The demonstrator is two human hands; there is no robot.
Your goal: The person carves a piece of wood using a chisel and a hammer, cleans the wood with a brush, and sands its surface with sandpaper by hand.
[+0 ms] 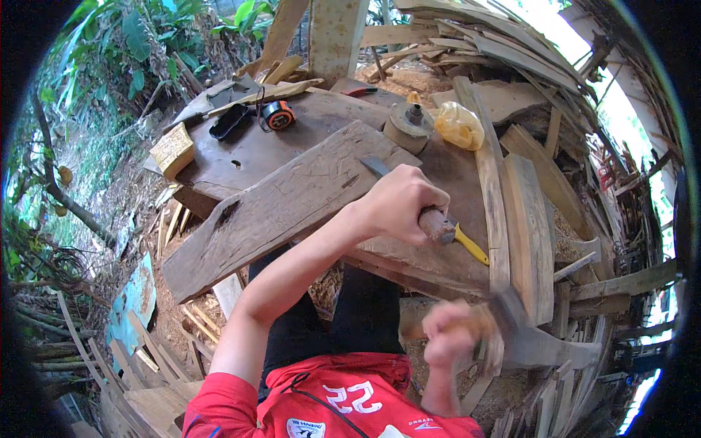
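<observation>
My left hand (401,204) is closed around a chisel. Its flat metal blade (374,166) rests on or just above a thick brown plank (292,197), and the butt of its wooden handle (437,226) sticks out toward the right. Beside that butt, a yellow tool handle (471,244) lies on the work table. Lower right, my right hand (453,328) is smeared by motion but wrapped around the handle of a hammer; the dark hammer head (507,314) is blurred too and stands apart from the chisel.
The plank crosses the brown table (248,164). A tape measure (278,115), a black case (229,122), a round grey object with a spout (409,125) and a yellowish plastic bag (458,125) sit farther back. Long boards (527,241) line the right; stacked planks (482,36) rise behind.
</observation>
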